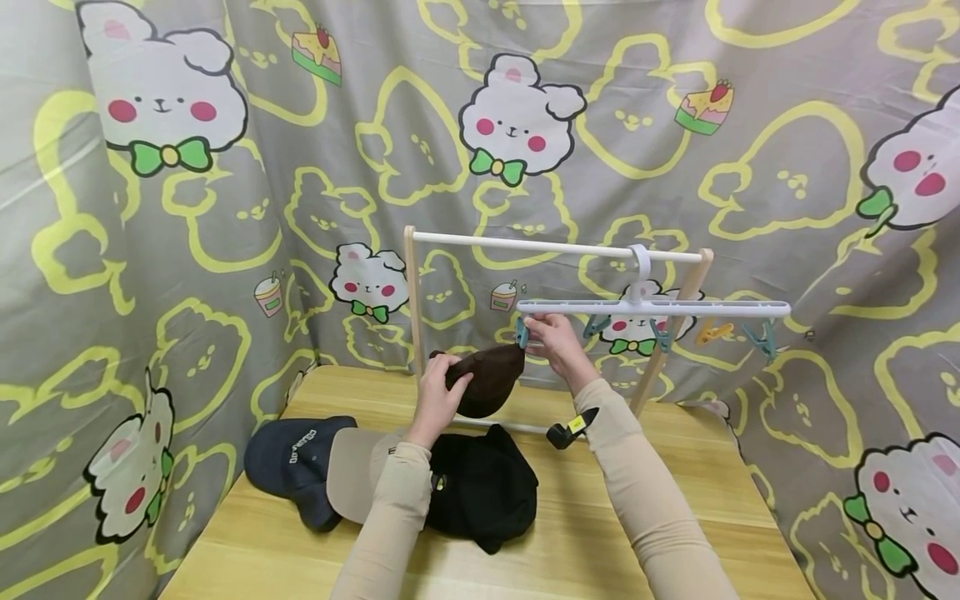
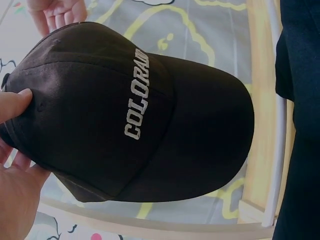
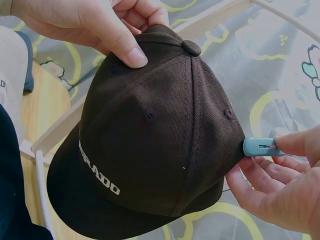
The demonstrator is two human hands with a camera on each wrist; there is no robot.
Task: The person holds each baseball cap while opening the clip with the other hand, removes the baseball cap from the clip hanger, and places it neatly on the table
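Note:
A dark brown baseball cap (image 1: pixel 487 382) with white "COLORADO" lettering (image 2: pixel 136 95) is held above the table, below the hanger's left end. My left hand (image 1: pixel 441 398) grips its crown, the thumb (image 3: pixel 131 54) lying on the outer fabric. At the hanger's left end my right hand (image 1: pixel 557 343) pinches a blue clothespin clip (image 3: pixel 261 146) between thumb and fingers. The clip's tip meets the cap's edge in the right wrist view; whether fabric is caught in it I cannot tell. The white clip hanger (image 1: pixel 652 309) hangs by its hook from the rack's bar (image 1: pixel 525 244).
Several more clips, including a yellow clip (image 1: pixel 714 333), dangle from the hanger. On the wooden table (image 1: pixel 600 533) lie a navy cap (image 1: pixel 288 458), a beige cap (image 1: pixel 360 471) and a black cap (image 1: pixel 483 487) in an overlapping row. A patterned curtain (image 1: pixel 420 150) surrounds the table.

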